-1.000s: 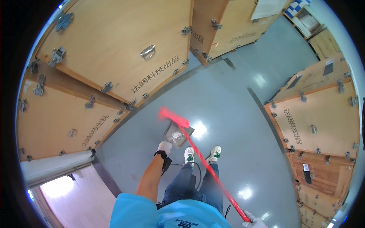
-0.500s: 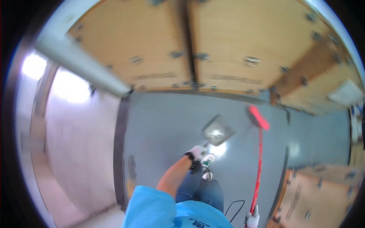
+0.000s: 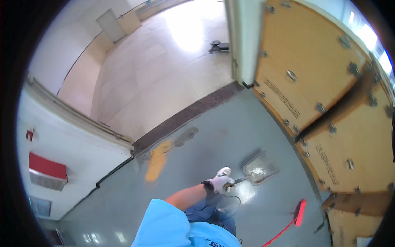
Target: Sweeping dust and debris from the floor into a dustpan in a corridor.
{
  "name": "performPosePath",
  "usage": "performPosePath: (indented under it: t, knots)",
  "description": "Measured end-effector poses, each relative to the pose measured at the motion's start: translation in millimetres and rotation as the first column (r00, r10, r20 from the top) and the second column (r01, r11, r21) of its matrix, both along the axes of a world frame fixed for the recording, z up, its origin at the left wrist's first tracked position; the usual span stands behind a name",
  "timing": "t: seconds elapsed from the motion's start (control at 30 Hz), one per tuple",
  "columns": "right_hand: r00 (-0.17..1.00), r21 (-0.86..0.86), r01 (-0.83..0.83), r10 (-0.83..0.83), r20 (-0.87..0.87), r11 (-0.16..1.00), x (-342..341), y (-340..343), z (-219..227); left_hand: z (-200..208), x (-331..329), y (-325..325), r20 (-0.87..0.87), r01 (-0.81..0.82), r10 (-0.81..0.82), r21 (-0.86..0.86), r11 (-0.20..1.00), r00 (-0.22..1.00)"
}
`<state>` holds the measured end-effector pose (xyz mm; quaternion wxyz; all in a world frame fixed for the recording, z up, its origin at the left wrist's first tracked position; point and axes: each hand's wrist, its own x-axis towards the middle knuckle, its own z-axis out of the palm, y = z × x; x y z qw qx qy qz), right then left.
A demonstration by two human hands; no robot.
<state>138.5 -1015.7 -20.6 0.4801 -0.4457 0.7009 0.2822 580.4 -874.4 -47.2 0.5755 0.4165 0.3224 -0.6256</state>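
My left hand (image 3: pixel 221 184), in a white glove with a black band at the wrist, is closed around the handle of a grey dustpan (image 3: pixel 263 171). The dustpan hangs out over the floor in front of my shoe, with light bits or glare showing in its pan. A red broom (image 3: pixel 300 213) with a dark bristle side lies lower right, and its red stick runs off the lower edge. My right hand is out of the picture, past the end of that stick. A thin dark loop shows beside my left leg.
Tall wooden crates (image 3: pixel 304 61) with metal latches line the right. Ahead, a doorway with a dark threshold (image 3: pixel 185 111) leads to a light-tiled room, where a black wheeled object (image 3: pixel 219 47) stands. A yellow patch (image 3: pixel 158 160) marks the grey floor. A red-and-white box (image 3: pixel 47 171) hangs on the left wall.
My view has swung left, so the doorway now lies ahead and the crates have shifted right. The left hand still grips the dustpan. My right hand has left the view.
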Motion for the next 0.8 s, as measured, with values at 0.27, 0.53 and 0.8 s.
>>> performPosePath:
  t: [0.27,0.53,0.8]
  knots:
    - [0.989,0.215,0.147,-0.143,-0.036,0.965,53,-56,-140,33,97,205,-0.084,-0.254,0.249,-0.049,0.966,0.965]
    - [0.947,-0.025,-0.289,0.29,0.138,0.957,415,31,-93,52,187,377,0.056,-0.585,0.582,0.094,0.806,0.811]
    - [0.853,-0.057,-0.456,0.454,0.256,0.888,639,110,-102,45,280,461,0.168,-0.786,0.768,0.13,0.604,0.618]
